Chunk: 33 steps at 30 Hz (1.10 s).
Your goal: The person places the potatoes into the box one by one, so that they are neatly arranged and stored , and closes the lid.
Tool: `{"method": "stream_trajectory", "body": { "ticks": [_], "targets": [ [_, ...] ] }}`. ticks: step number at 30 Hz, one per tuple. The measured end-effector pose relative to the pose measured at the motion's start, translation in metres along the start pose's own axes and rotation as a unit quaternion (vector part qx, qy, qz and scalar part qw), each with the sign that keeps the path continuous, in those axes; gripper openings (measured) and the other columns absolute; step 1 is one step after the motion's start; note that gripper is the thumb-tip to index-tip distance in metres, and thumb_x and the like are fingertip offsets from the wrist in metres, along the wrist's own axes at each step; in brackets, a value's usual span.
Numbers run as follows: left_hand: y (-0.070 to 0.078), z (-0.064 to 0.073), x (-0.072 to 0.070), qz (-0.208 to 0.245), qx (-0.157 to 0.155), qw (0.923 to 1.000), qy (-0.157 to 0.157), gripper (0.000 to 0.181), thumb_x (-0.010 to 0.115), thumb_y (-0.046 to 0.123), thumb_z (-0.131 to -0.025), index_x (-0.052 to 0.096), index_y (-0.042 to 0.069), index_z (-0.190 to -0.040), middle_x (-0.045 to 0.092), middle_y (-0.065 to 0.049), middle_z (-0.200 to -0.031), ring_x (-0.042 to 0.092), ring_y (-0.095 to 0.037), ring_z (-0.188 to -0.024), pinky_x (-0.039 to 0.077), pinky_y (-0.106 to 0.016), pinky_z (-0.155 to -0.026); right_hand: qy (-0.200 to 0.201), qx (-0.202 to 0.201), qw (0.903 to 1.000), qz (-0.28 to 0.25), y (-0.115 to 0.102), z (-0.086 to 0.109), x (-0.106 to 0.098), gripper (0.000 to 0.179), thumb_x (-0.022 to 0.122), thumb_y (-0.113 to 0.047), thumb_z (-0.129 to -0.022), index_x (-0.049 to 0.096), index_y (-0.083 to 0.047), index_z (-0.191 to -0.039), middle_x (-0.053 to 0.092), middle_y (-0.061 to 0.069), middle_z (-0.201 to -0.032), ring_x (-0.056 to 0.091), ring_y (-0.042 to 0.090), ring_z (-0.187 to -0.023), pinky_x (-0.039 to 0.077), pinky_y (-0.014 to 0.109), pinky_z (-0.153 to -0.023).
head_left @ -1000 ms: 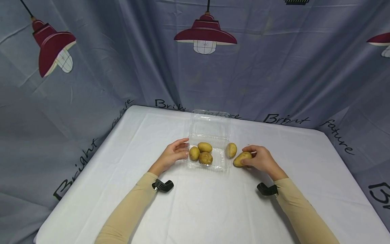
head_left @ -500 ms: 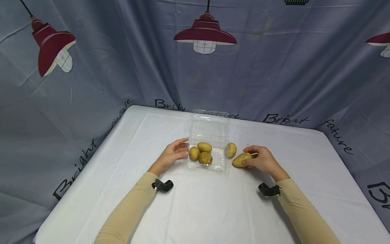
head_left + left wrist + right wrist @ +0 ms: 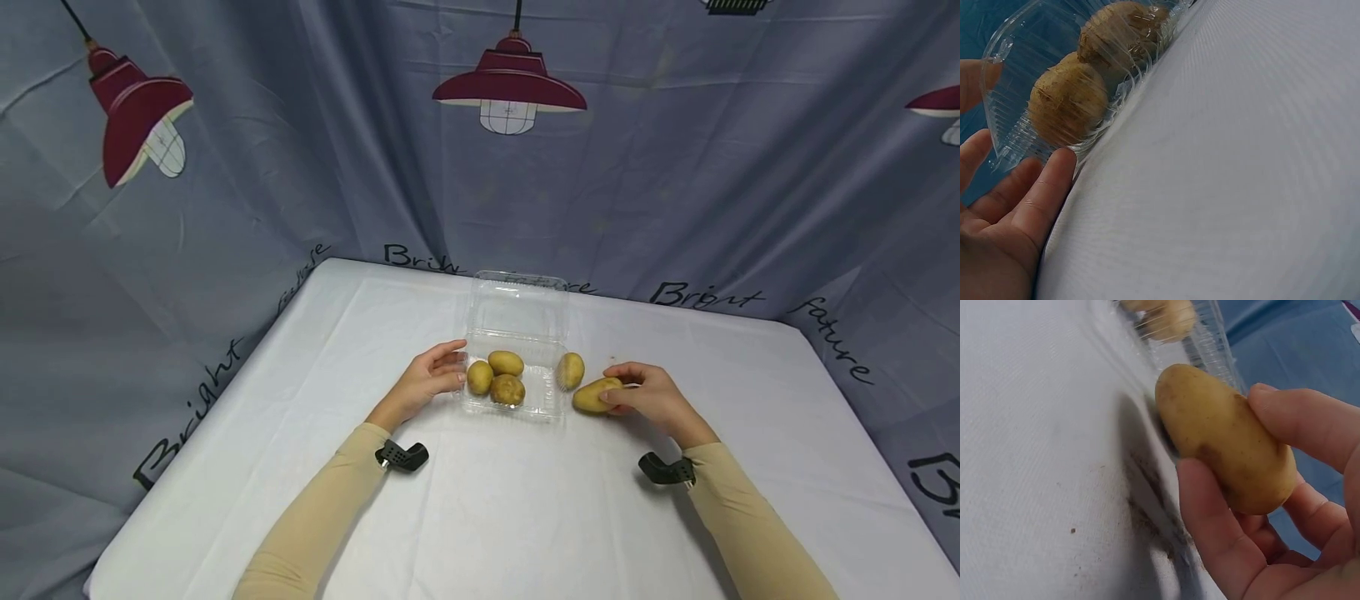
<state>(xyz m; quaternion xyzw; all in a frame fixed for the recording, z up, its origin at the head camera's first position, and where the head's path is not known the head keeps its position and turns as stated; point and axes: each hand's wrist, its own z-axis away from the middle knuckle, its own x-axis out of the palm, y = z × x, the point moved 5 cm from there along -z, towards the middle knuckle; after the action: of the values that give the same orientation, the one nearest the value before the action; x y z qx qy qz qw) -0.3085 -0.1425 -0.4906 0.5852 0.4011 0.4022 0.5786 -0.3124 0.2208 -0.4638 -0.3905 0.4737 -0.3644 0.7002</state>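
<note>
In the head view, my right hand (image 3: 654,402) pinches an oblong yellow potato (image 3: 591,397) between thumb and fingers, right of a clear plastic clamshell box (image 3: 540,402). The right wrist view shows the held potato (image 3: 1222,437) close to the white cloth, with brown marks on its skin. The box's lid (image 3: 517,307) stands raised at the back. Three potatoes (image 3: 507,390) sit in its left half. At its right wall lies another potato (image 3: 572,371), partly seen through the plastic. My left hand (image 3: 422,385) rests extended fingers against the box's left side.
A white cloth covers the table (image 3: 517,517). Dirt specks (image 3: 1073,530) dot the cloth near the right hand. A blue-grey curtain (image 3: 360,167) with printed red lamps hangs behind and at both sides. Each wrist wears a black camera (image 3: 403,457).
My right hand has shifted slightly right and toward me, and the potato it holds has turned a little flatter. The left hand, the box and the other potatoes stay put.
</note>
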Motion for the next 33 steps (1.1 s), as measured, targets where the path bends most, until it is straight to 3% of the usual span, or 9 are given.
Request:
{"method": "stream_trajectory", "body": {
  "ticks": [7, 15, 25, 33],
  "targets": [
    [0.003, 0.002, 0.002, -0.002, 0.001, 1.0, 0.002, 0.07, 0.062, -0.003, -0.092, 0.034, -0.001, -0.156, 0.042, -0.03, -0.153, 0.048, -0.044, -0.138, 0.055, -0.018, -0.089, -0.012, -0.004, 0.9963, -0.085, -0.007, 0.004, -0.002, 0.042, 0.074, -0.004, -0.087, 0.057, 0.008, -0.124, 0.056, 0.004, -0.109, 0.065, 0.01, -0.089, 0.063, 0.029, -0.078],
    [0.004, 0.002, 0.002, -0.005, 0.003, 1.0, 0.002, 0.07, 0.063, -0.003, -0.092, 0.034, -0.001, -0.156, 0.042, -0.03, -0.153, 0.047, -0.045, -0.139, 0.055, -0.019, -0.09, -0.024, 0.021, 0.9886, -0.147, -0.016, 0.003, -0.002, 0.031, 0.073, -0.003, -0.09, 0.061, -0.006, -0.118, 0.06, -0.003, -0.107, 0.066, 0.01, -0.091, 0.063, 0.027, -0.077],
    [0.005, 0.002, 0.001, -0.009, 0.005, 0.9999, 0.001, 0.071, 0.064, -0.001, -0.092, 0.034, -0.001, -0.156, 0.042, -0.03, -0.154, 0.047, -0.046, -0.139, 0.055, -0.02, -0.092, -0.031, 0.018, 0.988, -0.151, -0.028, 0.003, -0.01, 0.03, 0.073, -0.006, -0.092, 0.059, -0.008, -0.119, 0.06, -0.006, -0.108, 0.066, 0.009, -0.093, 0.062, 0.025, -0.079],
    [0.003, 0.003, 0.002, -0.007, 0.001, 1.0, -0.001, 0.071, 0.063, -0.001, -0.092, 0.034, -0.001, -0.157, 0.042, -0.03, -0.154, 0.048, -0.045, -0.139, 0.055, -0.02, -0.091, -0.042, 0.009, 0.9874, -0.152, -0.044, -0.003, 0.003, 0.035, 0.073, -0.006, -0.092, 0.058, -0.005, -0.124, 0.059, -0.002, -0.11, 0.067, 0.01, -0.094, 0.063, 0.027, -0.081]
  ]
}}
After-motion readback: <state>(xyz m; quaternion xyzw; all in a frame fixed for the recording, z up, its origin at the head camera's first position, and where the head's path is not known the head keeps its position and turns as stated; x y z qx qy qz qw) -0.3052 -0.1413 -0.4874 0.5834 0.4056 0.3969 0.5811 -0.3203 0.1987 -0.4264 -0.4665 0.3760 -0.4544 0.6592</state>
